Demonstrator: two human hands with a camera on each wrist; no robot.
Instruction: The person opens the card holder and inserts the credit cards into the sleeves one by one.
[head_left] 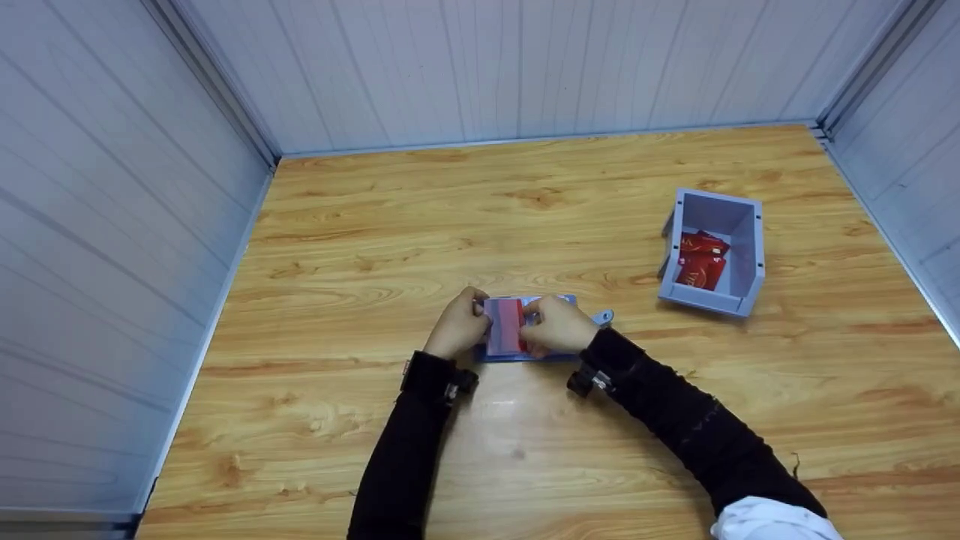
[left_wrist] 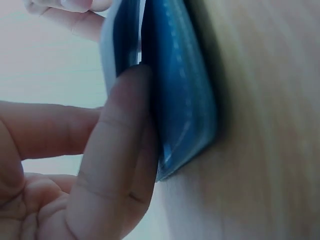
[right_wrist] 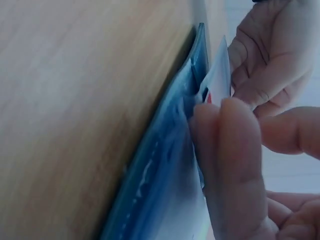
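A blue card holder (head_left: 495, 359) with clear sleeves lies spread on the table, its snap tab (head_left: 603, 317) sticking out at the right. One translucent sleeve (head_left: 494, 330) is raised from the cover, with a red card (head_left: 520, 319) showing in it. My left hand (head_left: 456, 328) pinches the sleeve's left edge; in the left wrist view a finger reaches between it and the blue cover (left_wrist: 182, 95). At the opposite edge my right hand (head_left: 562, 325) pinches the red card by the sleeve's mouth. Its fingertips (right_wrist: 235, 125) hide most of that edge.
A grey bin (head_left: 709, 301) stands to the right on the wooden table (head_left: 390, 240), holding several red cards (head_left: 700, 270). Pale panel walls (head_left: 480, 75) enclose the table at the back and both sides.
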